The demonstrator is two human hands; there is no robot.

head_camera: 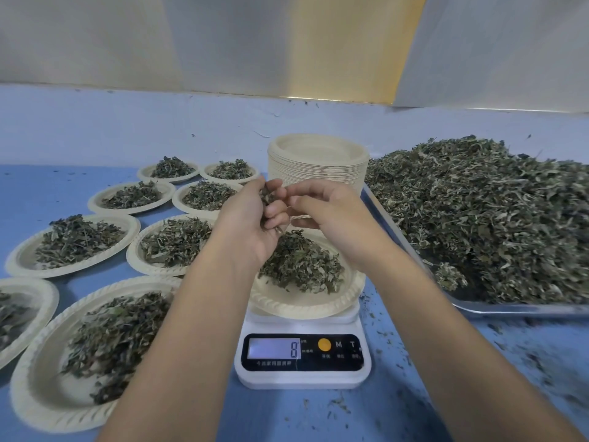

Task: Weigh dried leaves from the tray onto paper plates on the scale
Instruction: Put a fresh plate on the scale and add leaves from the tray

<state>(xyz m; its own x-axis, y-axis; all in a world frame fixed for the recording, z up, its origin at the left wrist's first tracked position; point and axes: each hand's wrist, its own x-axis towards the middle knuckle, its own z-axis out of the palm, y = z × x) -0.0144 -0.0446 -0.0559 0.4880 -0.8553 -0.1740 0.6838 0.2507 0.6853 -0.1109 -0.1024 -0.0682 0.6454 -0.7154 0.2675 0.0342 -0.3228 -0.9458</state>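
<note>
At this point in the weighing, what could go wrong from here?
1. The left hand holds a clump of leaves above the plate on the scale, with the right hand at the clump. Bits could fall past the rim onto the blue table, where crumbs already lie.
2. The display reads 8. A forearm brushing the plate or the scale body may skew it.
3. The filled plate beside the left forearm could get nudged.

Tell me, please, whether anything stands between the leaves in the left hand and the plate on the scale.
Nothing visible does. The left hand holds a clump of dried leaves over the paper plate on the scale, with only open air between. The right hand is beside it, at the same height, not underneath.
</note>
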